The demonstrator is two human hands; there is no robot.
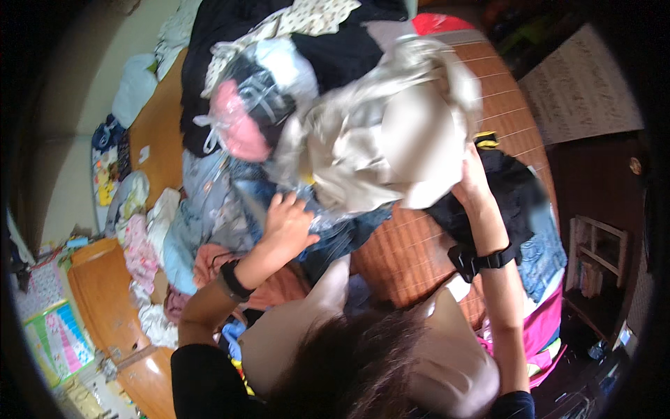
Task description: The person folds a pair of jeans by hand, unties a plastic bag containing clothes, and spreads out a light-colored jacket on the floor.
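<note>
A cream-coloured garment [349, 153], blurred by motion, is held up in front of me. My right hand [473, 180] grips its right edge, the fingers partly hidden by the cloth. Left of the garment, my left hand [286, 225] is spread with the thumb apart, over blue denim [363, 227] and clear plastic. Whether the fingertips touch the plastic I cannot tell. Just beyond lies a clear plastic bag [262, 115] with pink, dark and white contents, tied at its left side.
Several clothes lie at left, among them a light blue piece [183, 241] and a salmon cloth [276, 297]. A black garment [506, 188] and jeans [543, 258] lie at right on the reddish-brown mat [408, 255]. Wooden panels [105, 300] stand at the far left.
</note>
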